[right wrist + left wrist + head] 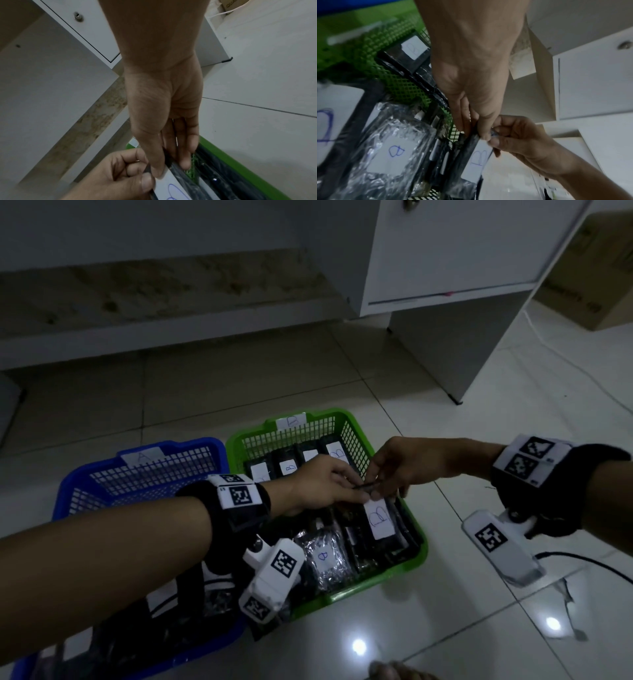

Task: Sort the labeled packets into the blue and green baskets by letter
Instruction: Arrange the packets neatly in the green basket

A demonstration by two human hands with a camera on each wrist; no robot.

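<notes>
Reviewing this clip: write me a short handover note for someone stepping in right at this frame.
Left hand and right hand both pinch the top edge of one B-labeled packet, held over the green basket.
Green basket, tagged B, already holds several B packets.
Blue basket, tagged A, has packets at its near end; their letters are unreadable.
Left: release this packet into the green basket. No unsorted pile is visible.

My hands meet over the green basket (346,419), whose floor is crowded with packets (325,559). My left forearm (120,542) crosses over the blue basket (137,474), blocking it from above. To the right, bare tile (479,440) lies open; the white cabinet (445,251) stands far right.
</notes>
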